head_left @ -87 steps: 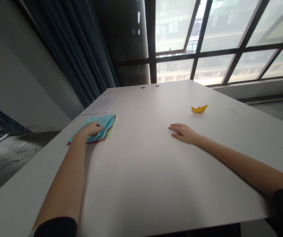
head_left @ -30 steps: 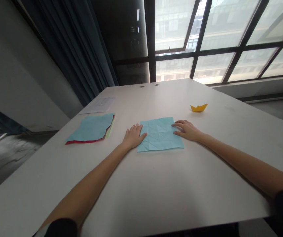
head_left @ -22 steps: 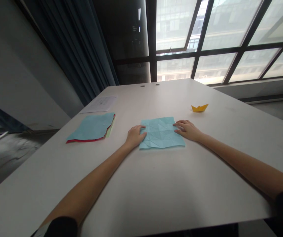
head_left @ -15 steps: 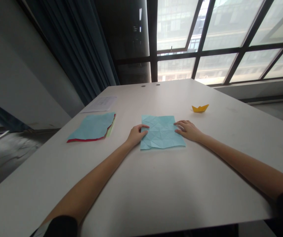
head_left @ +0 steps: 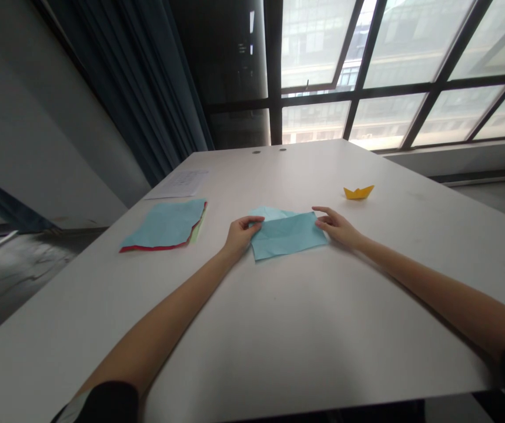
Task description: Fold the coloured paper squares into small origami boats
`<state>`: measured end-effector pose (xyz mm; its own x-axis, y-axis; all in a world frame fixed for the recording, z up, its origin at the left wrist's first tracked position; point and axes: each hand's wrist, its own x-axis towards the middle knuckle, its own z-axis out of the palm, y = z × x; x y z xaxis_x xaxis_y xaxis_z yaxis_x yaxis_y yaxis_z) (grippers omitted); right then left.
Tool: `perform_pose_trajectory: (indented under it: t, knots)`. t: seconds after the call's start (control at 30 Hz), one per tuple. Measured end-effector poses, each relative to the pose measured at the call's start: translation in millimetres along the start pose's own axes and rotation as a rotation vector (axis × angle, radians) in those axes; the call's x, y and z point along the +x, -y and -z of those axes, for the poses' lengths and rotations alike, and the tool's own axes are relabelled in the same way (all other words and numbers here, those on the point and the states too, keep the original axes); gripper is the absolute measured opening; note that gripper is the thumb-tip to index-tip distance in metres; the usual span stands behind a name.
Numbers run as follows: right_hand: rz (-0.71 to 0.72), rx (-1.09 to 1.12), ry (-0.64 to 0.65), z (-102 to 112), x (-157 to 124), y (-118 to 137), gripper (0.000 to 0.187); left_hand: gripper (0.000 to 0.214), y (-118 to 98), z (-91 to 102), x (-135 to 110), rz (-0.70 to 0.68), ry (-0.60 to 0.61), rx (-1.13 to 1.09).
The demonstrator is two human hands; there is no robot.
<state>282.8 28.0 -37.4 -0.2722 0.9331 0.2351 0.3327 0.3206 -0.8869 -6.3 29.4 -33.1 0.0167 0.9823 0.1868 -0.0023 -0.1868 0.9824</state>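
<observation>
A creased light-blue paper sheet (head_left: 290, 236) is bent over on itself between my hands, its nearer flap facing me and a paler part showing behind. My left hand (head_left: 240, 236) pinches its left edge between thumb and fingers. On the opposite side, my right hand (head_left: 338, 226) has its thumb against the upper right corner, with the index finger stretched out just beyond the edge. A small yellow paper boat (head_left: 358, 192) stands past my right hand.
Left of my hands lies a stack of coloured paper (head_left: 164, 224), blue on top with red and green edges below. Behind it rests a printed white sheet (head_left: 179, 184). All are on a white table (head_left: 234, 329), with a curtain and windows beyond.
The blue sheet was lying flat and opened out; now it is doubled over and partly raised. Both hands have shifted slightly, and the left now pinches the edge.
</observation>
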Motion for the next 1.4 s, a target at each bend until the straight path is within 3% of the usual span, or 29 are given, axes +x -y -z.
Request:
perform_pose_trajectory:
  t: [0.13,0.27,0.37,0.57,0.67,0.83,0.97,1.1,1.17,1.3,1.4]
  knots:
    - [-0.007,0.026,-0.023,1,2,-1,0.054,0.030,-3,-1.1,-3,0.050,0.049,-0.036]
    - [-0.048,-0.010,0.027,2,2,-4,0.039,0.041,-10,-2.8,-8,0.072,0.091,0.018]
    - [-0.033,0.018,-0.011,0,3,-2,0.037,0.045,-12,-1.1,-7,0.018,0.096,0.120]
    - [0.071,0.064,-0.187,1,3,10,0.033,0.027,-13,2.8,-2,-0.164,-0.005,0.383]
    - [0.099,0.038,-0.264,3,0,15,0.029,0.027,-17,-0.2,-3,-0.234,-0.047,0.362]
    - [0.092,0.118,-0.222,2,-1,18,0.031,0.032,-19,-6.5,-5,-0.134,0.034,0.125]
    - [0.010,0.196,-0.145,0,0,14,0.039,0.030,-12,-6.1,-7,-0.071,0.025,0.155]
    - [-0.040,0.268,0.003,-1,0,8,0.062,0.025,-3,-2.0,-5,-0.081,-0.035,0.220]
    - [-0.024,0.179,0.041,-2,0,4,0.063,0.021,-1,0.3,-3,-0.089,-0.050,0.311]
    - [0.021,-0.213,0.011,-3,1,0,0.035,0.026,-5,2.7,-6,-0.213,-0.055,0.691]
    - [0.053,-0.453,0.002,-6,0,0,0.026,0.033,-8,-1.2,-13,-0.331,0.034,1.025]
